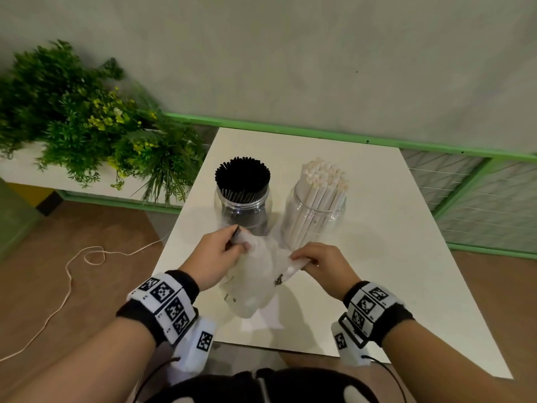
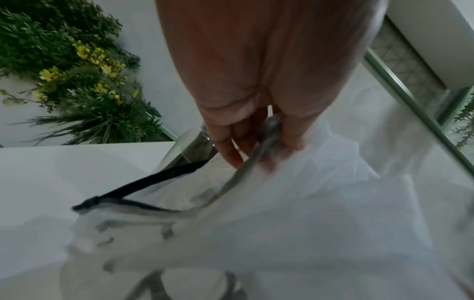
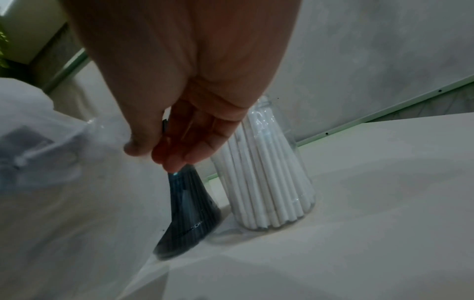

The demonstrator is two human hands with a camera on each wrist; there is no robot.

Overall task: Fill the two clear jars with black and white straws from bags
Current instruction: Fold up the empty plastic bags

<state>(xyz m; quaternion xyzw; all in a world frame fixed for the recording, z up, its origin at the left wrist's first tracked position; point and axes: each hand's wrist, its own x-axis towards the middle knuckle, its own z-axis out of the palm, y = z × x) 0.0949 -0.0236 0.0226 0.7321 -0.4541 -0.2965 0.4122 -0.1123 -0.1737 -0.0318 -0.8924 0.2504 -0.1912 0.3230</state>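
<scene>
Hands are meeting over the near middle of the tabletop (image 1: 406,228), both pinching one crumpled clear bag (image 1: 258,274): the left hand (image 1: 215,257) is gripping its black-edged mouth, the right hand (image 1: 322,264) is nipping a twisted corner. Thin film like this is likely feeling weightless, limp and slippery, so gathered folds are probably giving the surest hold. Just beyond, the left jar (image 1: 243,212) is standing packed with black straws (image 1: 242,174), beside the right jar (image 1: 315,216), full of white straws (image 1: 322,181); both look light, stiff and easily tipped.
</scene>
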